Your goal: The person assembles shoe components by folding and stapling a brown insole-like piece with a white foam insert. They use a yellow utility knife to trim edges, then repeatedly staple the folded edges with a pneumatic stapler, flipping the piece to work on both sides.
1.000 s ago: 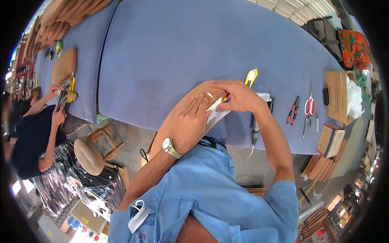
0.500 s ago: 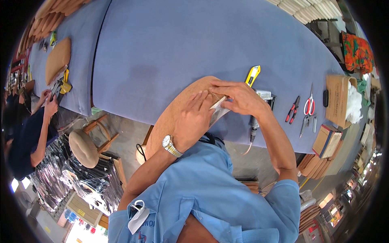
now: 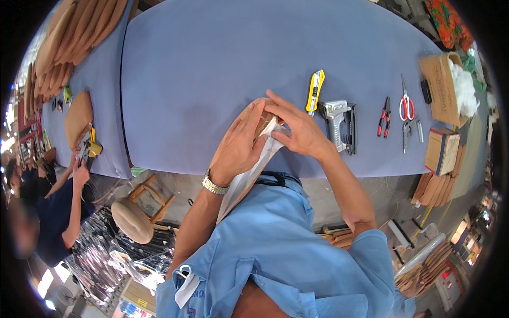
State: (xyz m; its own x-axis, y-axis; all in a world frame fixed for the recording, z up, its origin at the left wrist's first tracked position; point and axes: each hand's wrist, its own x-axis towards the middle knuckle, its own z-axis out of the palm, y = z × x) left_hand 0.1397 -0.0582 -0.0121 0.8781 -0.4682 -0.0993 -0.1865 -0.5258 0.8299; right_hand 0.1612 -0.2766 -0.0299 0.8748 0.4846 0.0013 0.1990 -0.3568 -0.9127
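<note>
A long padded cushion covered in tan fabric stands tilted between my hands at the near table edge. Its white underside (image 3: 245, 179) faces right, and its near end rests close to my blue shirt. My left hand (image 3: 238, 142) wraps the cushion's left side, thumb over the edge, with a metal watch on the wrist. My right hand (image 3: 298, 126) closes round the far tip, where a fold of tan fabric (image 3: 265, 125) shows between the thumbs. Fingers hide most of that tip. Right of my hands lie a yellow utility knife (image 3: 315, 91) and a silver staple gun (image 3: 333, 112).
Red-handled pliers (image 3: 384, 117), red-handled scissors (image 3: 406, 106) and small metal tools lie on the blue table (image 3: 212, 58). A cardboard box (image 3: 441, 87) with white stuffing stands at right. A co-worker's hands (image 3: 79, 168) work at left, near a round padded stool (image 3: 132, 220).
The cushion has tipped from tan face up onto its edge, so its white underside shows. My left hand has shifted round its side. The head view has moved, and the staple gun is uncovered.
</note>
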